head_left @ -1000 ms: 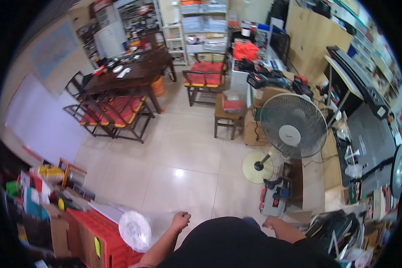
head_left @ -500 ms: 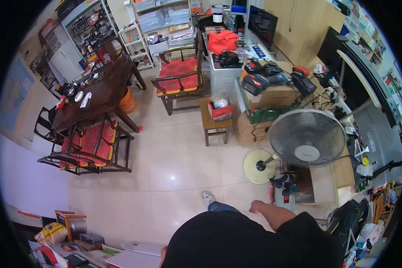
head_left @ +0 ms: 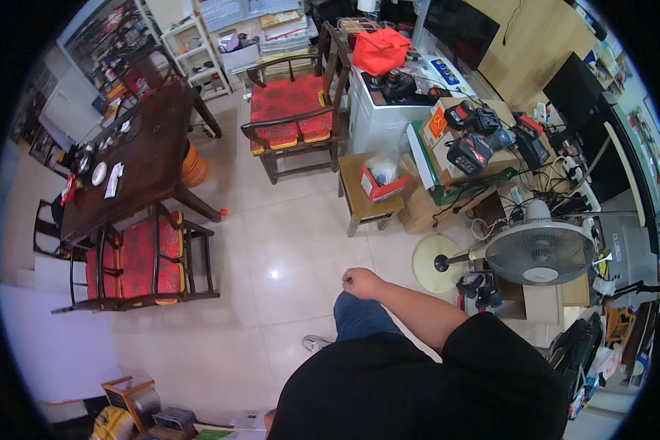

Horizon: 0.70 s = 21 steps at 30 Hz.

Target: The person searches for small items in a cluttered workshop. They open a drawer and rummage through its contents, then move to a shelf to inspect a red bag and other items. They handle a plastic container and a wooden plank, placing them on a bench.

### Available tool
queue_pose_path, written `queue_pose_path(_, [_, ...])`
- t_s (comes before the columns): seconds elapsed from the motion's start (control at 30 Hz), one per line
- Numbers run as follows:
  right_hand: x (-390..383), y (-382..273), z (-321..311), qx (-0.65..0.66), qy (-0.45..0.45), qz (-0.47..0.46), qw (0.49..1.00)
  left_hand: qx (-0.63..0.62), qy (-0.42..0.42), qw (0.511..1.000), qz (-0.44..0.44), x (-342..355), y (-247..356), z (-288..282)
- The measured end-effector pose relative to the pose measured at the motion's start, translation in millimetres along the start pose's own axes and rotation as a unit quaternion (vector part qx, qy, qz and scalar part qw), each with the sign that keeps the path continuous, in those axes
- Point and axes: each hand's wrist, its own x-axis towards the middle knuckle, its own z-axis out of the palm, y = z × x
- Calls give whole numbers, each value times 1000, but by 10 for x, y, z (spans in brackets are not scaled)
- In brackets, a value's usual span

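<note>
My right hand (head_left: 359, 283) hangs over my jeans-clad thigh (head_left: 363, 326), fingers loosely curled, with no object visible in it. Only a sliver of skin of my left hand or arm (head_left: 270, 421) shows beside my black shirt, and its fingers are hidden. A white shoe (head_left: 314, 342) is on the pale tiled floor (head_left: 271, 257). Nearest on the right is a standing fan (head_left: 539, 253) on a cream round base (head_left: 427, 260). Ahead of me, a wooden stool (head_left: 359, 209) carries a red box (head_left: 381, 191).
A dark table (head_left: 150, 169) and red-cushioned chair (head_left: 143, 264) are at left; another chair (head_left: 282, 121) stands behind. Cardboard boxes (head_left: 411, 209) bear power tools (head_left: 469, 150) beside a white cabinet (head_left: 378, 125) with a red bag (head_left: 381, 51). An orange bucket (head_left: 194, 165) sits beneath the table.
The view has tilted down and moved toward the chairs and stool. My right hand has swung forward over my thigh, and my left hand has dropped mostly out of sight.
</note>
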Motion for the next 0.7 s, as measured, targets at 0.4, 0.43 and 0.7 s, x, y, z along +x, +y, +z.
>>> queue_pose_path(0.4, [1589,1795,-1303,90,254,231,935,70,-161,983,-44,2224,1248,-1759])
queue_pose_path(0.43, [1745,1939,-1495,120,299,236,917,113,-207,967,-97,2306,1459,-1779])
queue_pose_path(0.7, [3100,2815,-2199,225,395,279,846,-366,-61,921,-123,3584,4532,-2944])
